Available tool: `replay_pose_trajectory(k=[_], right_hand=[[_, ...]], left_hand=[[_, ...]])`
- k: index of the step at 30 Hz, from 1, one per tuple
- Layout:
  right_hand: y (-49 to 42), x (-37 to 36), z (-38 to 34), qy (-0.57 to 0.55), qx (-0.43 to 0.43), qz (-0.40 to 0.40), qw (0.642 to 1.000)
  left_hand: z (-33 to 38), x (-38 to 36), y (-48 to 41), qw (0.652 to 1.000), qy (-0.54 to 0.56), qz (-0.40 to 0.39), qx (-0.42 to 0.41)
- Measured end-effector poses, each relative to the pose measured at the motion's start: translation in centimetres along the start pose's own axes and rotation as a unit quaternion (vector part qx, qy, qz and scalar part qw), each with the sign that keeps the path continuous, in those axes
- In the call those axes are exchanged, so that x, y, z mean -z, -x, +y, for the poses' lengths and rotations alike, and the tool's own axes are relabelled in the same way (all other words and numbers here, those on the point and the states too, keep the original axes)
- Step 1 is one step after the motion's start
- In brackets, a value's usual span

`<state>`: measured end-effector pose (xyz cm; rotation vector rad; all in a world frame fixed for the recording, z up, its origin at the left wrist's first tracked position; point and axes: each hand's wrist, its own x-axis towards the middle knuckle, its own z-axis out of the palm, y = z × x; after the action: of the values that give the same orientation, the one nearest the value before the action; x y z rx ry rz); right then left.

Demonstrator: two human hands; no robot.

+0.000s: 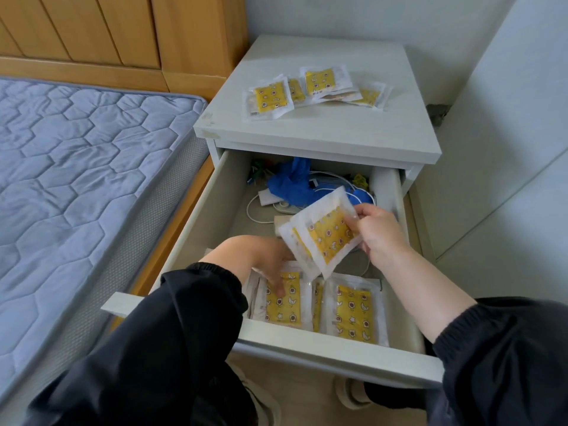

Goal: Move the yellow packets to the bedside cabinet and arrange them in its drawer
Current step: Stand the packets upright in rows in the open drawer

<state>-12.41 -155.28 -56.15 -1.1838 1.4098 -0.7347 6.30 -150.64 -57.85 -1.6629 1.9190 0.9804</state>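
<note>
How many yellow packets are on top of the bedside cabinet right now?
4 visible: front-left packet, packet tucked behind it, back packet, far-right packet. They overlap, so more may be hidden.

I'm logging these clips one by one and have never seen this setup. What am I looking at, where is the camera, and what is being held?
There is no machine here. A person works with bare hands, and the one picture comes from a wide-angle camera on their head, looking forward and down. The black sleeves are their arms. The right hand pinches a yellow packet above the open drawer of the white bedside cabinet. The left hand rests its fingers on the front-left packet lying in the drawer; a front-right packet lies beside it. Several loose packets lie on the cabinet's top. At the drawer's back lie a crumpled blue thing and white cables. A blue mattress is on the left.
</note>
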Motion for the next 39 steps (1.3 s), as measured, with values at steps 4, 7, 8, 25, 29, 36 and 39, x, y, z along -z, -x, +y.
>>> replay_pose_trajectory(k=[4,7,8,25,29,36,39], right_hand=[[0.6,-0.5,0.5,0.275,0.035,-0.106,0.955],[1.1,-1.1,0.6,0.368,0.056,-0.132,0.919],[1.2,-1.3,0.8,0.382,0.057,-0.144,0.911],[2.6,-2.1,1.7,0.569,0.058,-0.319,0.756],[2.7,-2.1,2.0,0.593,0.061,-0.331,0.731],[2.6,-1.5,2.2,0.581,0.043,-0.330,0.743],[2.5,-1.6,2.2,0.584,0.029,-0.337,0.738]], left_hand=[[-0.5,0.1,0.0,1.000,-0.027,-0.011,-0.009],[-1.1,0.1,0.0,1.000,-0.025,-0.020,-0.002],[-1.2,0.1,0.0,0.999,-0.024,-0.020,-0.001],[-0.1,0.2,0.8,0.997,-0.017,-0.078,0.004],[0.4,0.2,0.7,0.996,-0.043,-0.074,0.017],[0.3,0.2,0.8,0.997,-0.036,-0.060,0.019],[0.4,0.3,1.0,0.998,-0.033,-0.045,0.010]])
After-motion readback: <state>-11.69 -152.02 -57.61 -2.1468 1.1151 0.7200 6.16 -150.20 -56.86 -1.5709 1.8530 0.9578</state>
